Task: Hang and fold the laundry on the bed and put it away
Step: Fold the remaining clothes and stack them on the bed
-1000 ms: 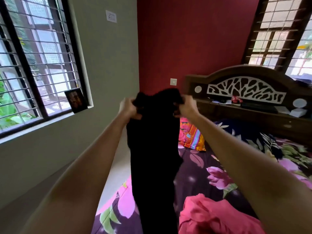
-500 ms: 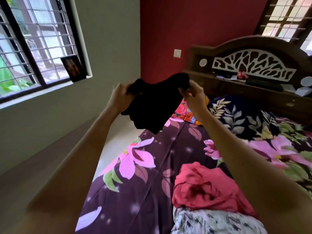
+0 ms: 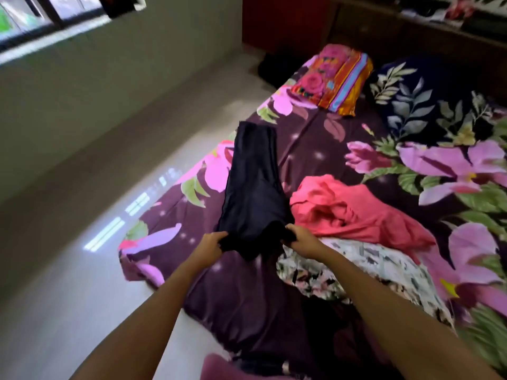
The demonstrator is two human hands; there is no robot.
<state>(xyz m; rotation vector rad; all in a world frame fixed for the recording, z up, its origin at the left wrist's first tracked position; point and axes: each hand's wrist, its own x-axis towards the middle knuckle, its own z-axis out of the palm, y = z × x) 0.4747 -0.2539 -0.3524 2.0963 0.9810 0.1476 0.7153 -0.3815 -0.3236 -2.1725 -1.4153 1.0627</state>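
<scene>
A black garment [image 3: 253, 187] lies stretched out lengthwise on the bed [image 3: 247, 297], its far end pointing toward the headboard. My left hand [image 3: 210, 246] grips its near left corner and my right hand [image 3: 300, 241] grips its near right corner. Just right of it sits a crumpled pink-red garment [image 3: 354, 212]. A white patterned garment [image 3: 367, 272] is heaped under my right forearm.
The bed has a dark purple floral sheet. A bright striped pillow [image 3: 333, 79] and a navy leaf-print pillow [image 3: 428, 105] lie near the headboard [image 3: 411, 31]. Shiny white floor [image 3: 96, 242] runs along the bed's left side, bounded by a grey wall with a window [image 3: 41, 20].
I have brought the black garment down from in front of me and laid it flat on the bed. The camera view has tilted down toward the mattress.
</scene>
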